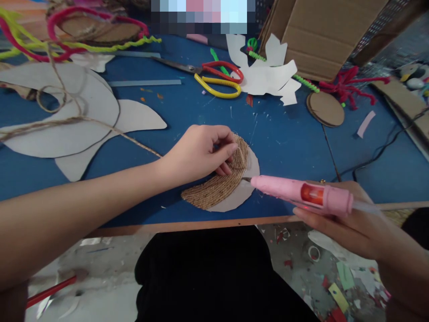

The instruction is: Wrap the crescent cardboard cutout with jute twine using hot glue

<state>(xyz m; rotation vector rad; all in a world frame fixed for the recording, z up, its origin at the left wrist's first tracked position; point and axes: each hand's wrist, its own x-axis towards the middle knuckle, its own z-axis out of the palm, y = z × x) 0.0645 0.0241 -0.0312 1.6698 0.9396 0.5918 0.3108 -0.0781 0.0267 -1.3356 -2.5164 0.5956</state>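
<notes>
1. Jute twine rows (208, 192) cover much of a pale, curved card piece (231, 199), lying flat near the front edge of the blue tabletop (288, 147).
2. Left hand (197, 147): thumb and fingers curled close together over the upper rows. I cannot tell whether they clamp a strand; the placement probably steadies the twine against its backing.
3. Right hand (362, 228): closed around a pink hot-glue gun (281, 187), held nearly level. Its nozzle reaches the boundary between twine and bare card, presumably angled sideways to keep hot metal off my left fingertips.
4. Loose twine strand (134, 140) runs from the left towards the left wrist, which hides part of it; I judge that this route leaves slack.
5. Farther out: large pale card cutouts (83, 134) overlap at left; red-and-yellow-handled scissors (192, 68) lie open beyond both hands, near a translucent glue stick (144, 83).
</notes>
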